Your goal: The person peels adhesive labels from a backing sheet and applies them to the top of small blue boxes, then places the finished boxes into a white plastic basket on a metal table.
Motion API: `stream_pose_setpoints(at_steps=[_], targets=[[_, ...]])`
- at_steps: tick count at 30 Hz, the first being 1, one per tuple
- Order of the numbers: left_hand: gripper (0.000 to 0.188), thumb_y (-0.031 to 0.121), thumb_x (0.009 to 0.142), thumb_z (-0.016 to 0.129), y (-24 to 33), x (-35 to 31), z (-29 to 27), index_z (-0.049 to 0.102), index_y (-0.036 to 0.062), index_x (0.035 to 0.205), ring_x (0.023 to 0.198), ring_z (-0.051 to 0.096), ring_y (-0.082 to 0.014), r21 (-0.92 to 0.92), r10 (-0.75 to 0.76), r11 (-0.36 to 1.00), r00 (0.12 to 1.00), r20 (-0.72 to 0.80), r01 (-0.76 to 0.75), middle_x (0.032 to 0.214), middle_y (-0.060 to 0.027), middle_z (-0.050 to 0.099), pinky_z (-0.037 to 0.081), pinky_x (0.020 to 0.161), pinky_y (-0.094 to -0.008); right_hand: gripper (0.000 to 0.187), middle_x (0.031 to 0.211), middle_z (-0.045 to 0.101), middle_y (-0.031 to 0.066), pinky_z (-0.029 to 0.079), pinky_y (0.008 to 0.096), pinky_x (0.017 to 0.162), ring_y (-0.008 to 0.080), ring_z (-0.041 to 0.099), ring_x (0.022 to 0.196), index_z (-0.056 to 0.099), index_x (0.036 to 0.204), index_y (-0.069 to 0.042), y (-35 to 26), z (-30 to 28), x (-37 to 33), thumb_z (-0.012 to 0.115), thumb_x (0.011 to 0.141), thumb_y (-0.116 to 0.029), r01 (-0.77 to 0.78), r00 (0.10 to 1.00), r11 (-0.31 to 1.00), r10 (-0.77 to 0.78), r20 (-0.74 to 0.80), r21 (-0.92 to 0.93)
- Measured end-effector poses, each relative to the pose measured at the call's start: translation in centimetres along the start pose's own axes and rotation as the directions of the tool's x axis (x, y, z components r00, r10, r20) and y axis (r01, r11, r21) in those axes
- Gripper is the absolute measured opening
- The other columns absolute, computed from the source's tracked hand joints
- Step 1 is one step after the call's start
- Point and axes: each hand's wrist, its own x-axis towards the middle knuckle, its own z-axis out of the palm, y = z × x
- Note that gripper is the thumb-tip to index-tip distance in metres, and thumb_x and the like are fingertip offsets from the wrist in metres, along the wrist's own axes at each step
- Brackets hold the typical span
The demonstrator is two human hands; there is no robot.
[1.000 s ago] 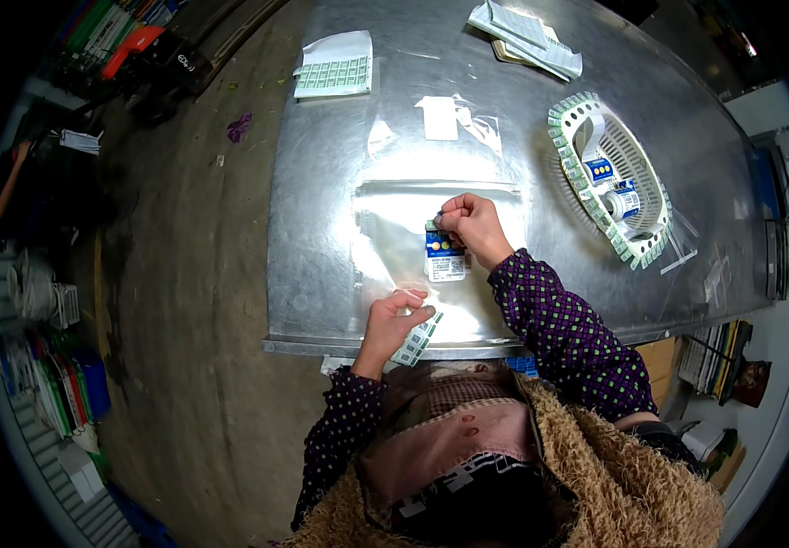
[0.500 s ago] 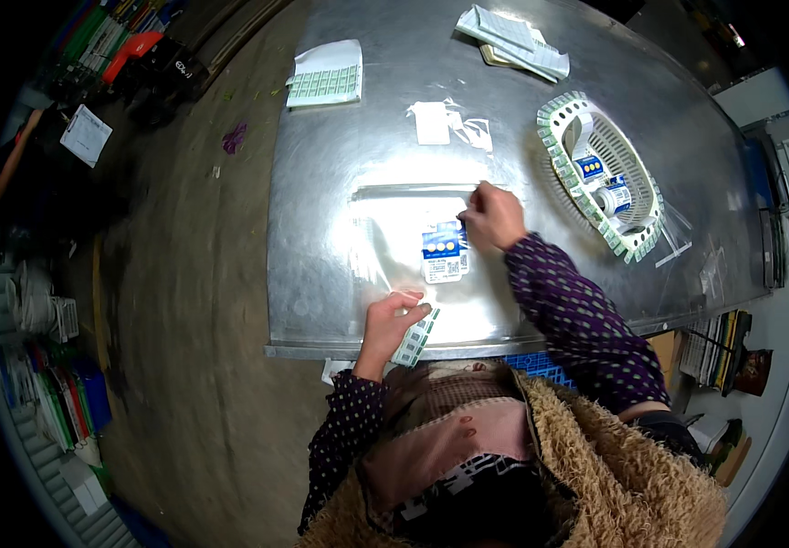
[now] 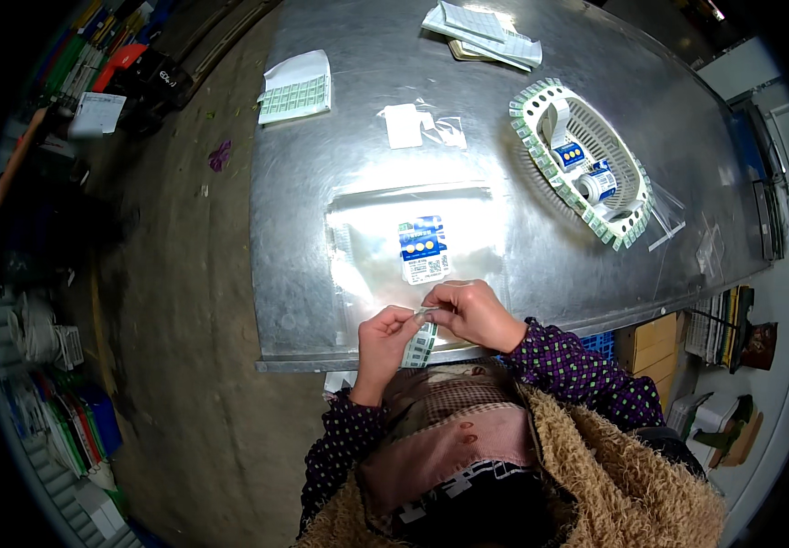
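Observation:
Close to the table's near edge, my left hand [image 3: 383, 345] pinches a strip of small green-and-white stickers [image 3: 420, 349], which hangs below the fingertips. My right hand [image 3: 477, 312] meets it there, thumb and finger closed at the strip's upper end. Whether a single sticker is between the right fingertips is too small to tell. Just beyond both hands, a clear plastic bag [image 3: 362, 242] lies flat on the metal table. A blue-and-white label [image 3: 425, 248] with yellow round marks shows on the bag, with a small green sticker near its upper left corner.
A white plastic basket [image 3: 636, 169] edged with green stickers stands to the right, holding label rolls [image 3: 598, 184]. Sticker sheets [image 3: 296, 91], folded papers [image 3: 486, 36] and scraps [image 3: 404, 126] lie farther back. At far left, a person's arm is beside a white paper [image 3: 98, 115].
My right hand has come back from the label's upper right side to the sticker strip beside my left hand. The whole view has shifted slightly; the bag and label stay on the table.

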Motion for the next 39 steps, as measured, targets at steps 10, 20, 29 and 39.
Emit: stream_pose_setpoints(at_steps=[10, 20, 29, 39], targets=[[0.010, 0.001, 0.077, 0.076, -0.9, 1.7, -0.6, 0.066, -0.0001, 0.080, 0.083, 0.060, -0.0115, 0.363, 0.254, 0.885, 0.955, 0.150, -0.292, 0.088, -0.0048, 0.066, 0.048, 0.076, -0.0256, 0.010, 0.071, 0.068, 0.0052, 0.046, 0.0244, 0.062, 0.0090, 0.057, 0.063, 0.072, 0.080, 0.002, 5.2, -5.0, 3.2, 0.070, 0.078, -0.008, -0.328, 0.855, 0.821, 0.469, -0.224, 0.467], [0.011, 0.008, 0.080, 0.076, -3.7, 3.0, -2.5, 0.069, 0.0008, 0.083, 0.096, 0.059, -0.0144, 0.275, -0.002, 0.961, 0.999, 0.048, -0.011, 0.103, -0.0086, 0.067, 0.046, 0.088, -0.0277, 0.035, 0.070, 0.066, 0.0167, 0.052, 0.0427, 0.064, 0.0336, 0.065, 0.067, 0.062, 0.074, -0.003, 7.9, -4.1, 5.3, 0.081, 0.063, -0.031, -0.446, 0.841, 0.836, 0.270, -0.470, -0.318], [0.008, 0.005, 0.083, 0.070, 2.0, -2.5, 1.3, 0.067, -0.0018, 0.087, 0.086, 0.060, -0.0097, 0.270, 0.024, 0.948, 0.883, 0.468, -0.169, 0.094, -0.0044, 0.068, 0.048, 0.078, -0.0238, 0.013, 0.082, 0.059, 0.0108, 0.046, 0.0417, 0.072, 0.0307, 0.058, 0.083, 0.064, 0.082, -0.007, 7.6, 1.1, 1.3, 0.066, 0.082, -0.020, 0.253, 0.961, 0.918, -0.276, -0.032, -0.306], [0.018, 0.013, 0.088, 0.068, -1.1, 0.4, -0.9, 0.066, 0.0013, 0.076, 0.065, 0.053, -0.0049, 0.174, -0.021, 0.983, 0.973, -0.232, 0.063, 0.072, 0.0016, 0.063, 0.044, 0.061, -0.0215, 0.023, 0.089, 0.068, 0.0139, 0.051, 0.0300, 0.074, 0.0190, 0.066, 0.080, 0.066, 0.097, 0.000, -6.6, -16.9, 13.1, 0.065, 0.088, -0.021, 0.186, 0.899, 0.977, -0.212, -0.384, -0.104]])
